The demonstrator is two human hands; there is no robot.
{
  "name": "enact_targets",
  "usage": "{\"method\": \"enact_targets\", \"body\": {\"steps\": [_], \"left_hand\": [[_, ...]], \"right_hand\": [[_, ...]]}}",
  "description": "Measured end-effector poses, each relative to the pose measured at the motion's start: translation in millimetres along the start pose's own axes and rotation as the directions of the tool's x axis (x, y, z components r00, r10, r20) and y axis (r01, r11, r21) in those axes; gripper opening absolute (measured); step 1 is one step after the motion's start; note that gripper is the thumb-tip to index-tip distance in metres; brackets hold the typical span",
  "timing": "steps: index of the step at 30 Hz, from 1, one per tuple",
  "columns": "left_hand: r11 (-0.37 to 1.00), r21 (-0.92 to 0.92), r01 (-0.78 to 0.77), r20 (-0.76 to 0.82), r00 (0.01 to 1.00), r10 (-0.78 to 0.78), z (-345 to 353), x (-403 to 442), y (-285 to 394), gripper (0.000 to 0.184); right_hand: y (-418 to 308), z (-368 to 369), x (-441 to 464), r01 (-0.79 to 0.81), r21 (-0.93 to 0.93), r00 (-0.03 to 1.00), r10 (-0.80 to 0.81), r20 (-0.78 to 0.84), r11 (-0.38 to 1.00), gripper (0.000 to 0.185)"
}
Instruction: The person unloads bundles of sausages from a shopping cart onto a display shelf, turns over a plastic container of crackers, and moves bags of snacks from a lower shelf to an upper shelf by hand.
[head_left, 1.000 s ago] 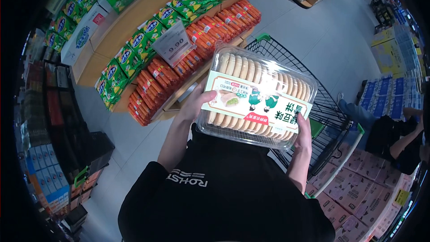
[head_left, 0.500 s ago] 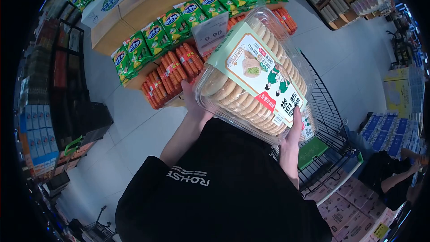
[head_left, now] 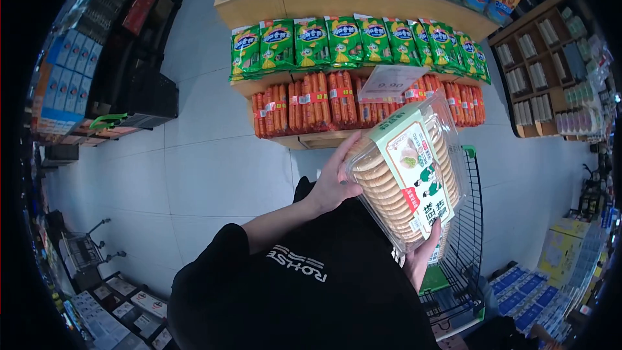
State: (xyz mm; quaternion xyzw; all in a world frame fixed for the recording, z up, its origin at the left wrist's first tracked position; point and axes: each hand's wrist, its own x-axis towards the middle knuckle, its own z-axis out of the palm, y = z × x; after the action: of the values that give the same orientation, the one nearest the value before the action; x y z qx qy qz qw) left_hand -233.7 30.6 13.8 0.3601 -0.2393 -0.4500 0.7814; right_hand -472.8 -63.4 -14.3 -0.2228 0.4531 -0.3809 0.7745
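Between my two hands is a clear plastic box of pastries [head_left: 382, 185], tilted, with rows of round pale pastries inside and a green and white paper band around it. My left hand [head_left: 335, 178] grips its upper left end, thumb on the near side and fingers partly hidden behind. At the lower right end, my right hand [head_left: 424, 249] holds the box with the thumb over the label; its other fingers are underneath, out of sight. Beyond the box, a shopping cart [head_left: 473, 220] stands at the right.
A wooden display stand [head_left: 253, 0] ahead bears green snack bags [head_left: 343, 40], red-wrapped sausages [head_left: 308, 100] and a price sign [head_left: 392, 83]. Dark shelving [head_left: 139, 45] lies left, a wooden rack [head_left: 531, 65] right. Another cart [head_left: 84, 246] stands lower left. Stacked blue boxes [head_left: 528, 295] are lower right.
My view has turned, so the display stand now lies level ahead. The box appears lower and further right, turned more upright, still in both hands. The person at the right is mostly out of view.
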Motion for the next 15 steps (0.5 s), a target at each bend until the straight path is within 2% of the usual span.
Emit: {"method": "enact_targets", "body": {"steps": [2, 6, 7, 11, 15], "left_hand": [[0.998, 0.060, 0.036, -0.055, 0.998, -0.033, 1.5, -2.2, 1.8, 0.118], [1.000, 0.000, 0.020, -0.060, 0.998, -0.020, -1.9, -3.6, -0.4, 0.099], [1.000, 0.016, 0.016, -0.064, 0.998, -0.015, -2.1, -4.7, -2.2, 0.097], [0.999, 0.027, 0.017, -0.092, 0.996, -0.015, 3.2, -8.5, -12.7, 0.096], [1.000, 0.023, 0.016, -0.117, 0.993, -0.013, 12.5, -7.7, -15.0, 0.097]], "right_hand": [[-3.2, 1.0, 5.1, 0.008, -0.030, 1.000, -0.008, -0.003, 1.000, 0.052], [-13.8, 4.3, 16.8, -0.009, -0.150, 0.998, 0.017, 0.054, 0.989, 0.054], [-14.2, -6.8, 27.2, 0.000, -0.159, 0.992, 0.019, 0.122, 0.987, 0.053], [-21.3, -25.7, 46.0, -0.015, -0.229, 0.981, 0.058, 0.185, 0.973, 0.057], [-30.9, -16.3, 48.6, -0.082, -0.150, 0.987, 0.101, 0.123, 0.985, 0.056]]}}
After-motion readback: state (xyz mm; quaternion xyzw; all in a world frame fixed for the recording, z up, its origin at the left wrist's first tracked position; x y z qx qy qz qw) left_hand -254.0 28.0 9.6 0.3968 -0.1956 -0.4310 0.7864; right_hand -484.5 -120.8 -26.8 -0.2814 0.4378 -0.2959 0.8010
